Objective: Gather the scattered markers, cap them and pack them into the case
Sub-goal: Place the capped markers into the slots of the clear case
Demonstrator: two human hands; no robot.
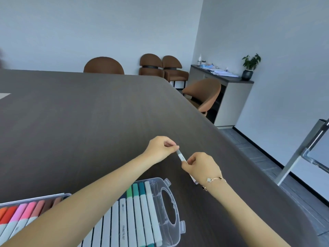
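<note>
Left hand (159,148): pinches the grey cap of the marker (181,156), beyond the case (166,209).
Right hand (201,166): grips the marker's white barrel.

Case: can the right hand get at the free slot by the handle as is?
Probably not yet. The right hand and left hand both grip one marker above the table. The case lies open, nothing covering that end.
</note>
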